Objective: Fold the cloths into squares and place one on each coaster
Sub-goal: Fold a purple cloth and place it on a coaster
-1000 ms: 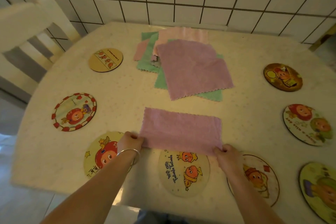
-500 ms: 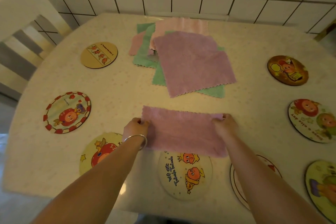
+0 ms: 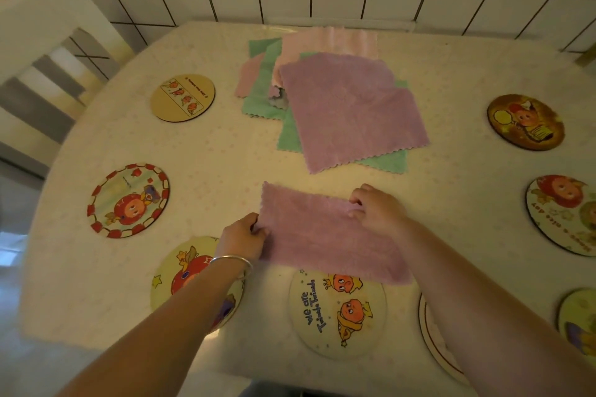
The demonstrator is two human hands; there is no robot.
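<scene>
Left hand [image 3: 242, 240] pins the purple cloth [image 3: 322, 232] at 9 o'clock, right hand [image 3: 375, 208] pinches its 2 o'clock edge, fingers curled (probably to fold it square).

A purple cloth [image 3: 325, 232], folded to a strip, is pinched at its left edge by the left hand [image 3: 243, 240] and near its far edge by the right hand [image 3: 377, 208], on a tabletop [image 3: 209, 151] ringed with cartoon coasters [image 3: 337, 313].

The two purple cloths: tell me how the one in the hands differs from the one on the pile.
The held purple cloth is folded into a narrow strip; the pile's purple cloth lies unfolded and square. The held one is pinched by both hands on bare table; the other rests untouched on green cloths. Both share colour and fuzzy texture.
</scene>
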